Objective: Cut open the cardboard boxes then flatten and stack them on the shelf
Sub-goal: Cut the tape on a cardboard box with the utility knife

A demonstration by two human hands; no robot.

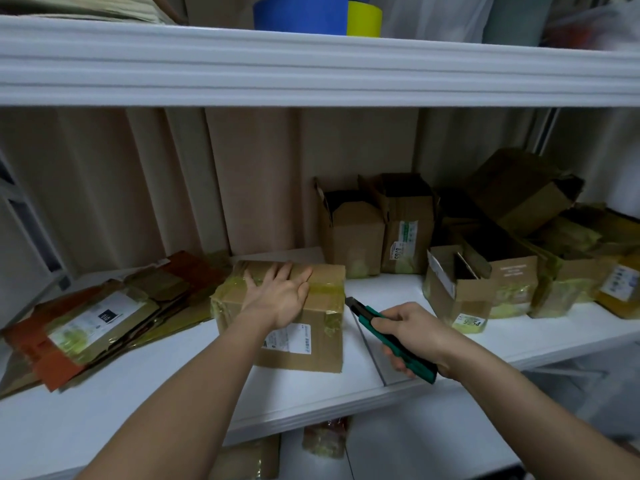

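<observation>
A sealed cardboard box [318,344] with yellowish tape and a white label stands on the white shelf [180,372] in the middle. My left hand [278,294] lies flat on its top, fingers straight and spread. My right hand [414,336] grips a green utility knife [377,322] just right of the box, with the knife's black tip near the box's upper right corner. A pile of flattened cardboard [104,320] lies on the shelf at the left.
Several opened boxes [485,275] crowd the back right of the shelf. An upper shelf edge [311,64] overhangs, bearing blue and yellow rolls [311,15]. A beige curtain hangs behind. More packages sit on a lower shelf [415,441].
</observation>
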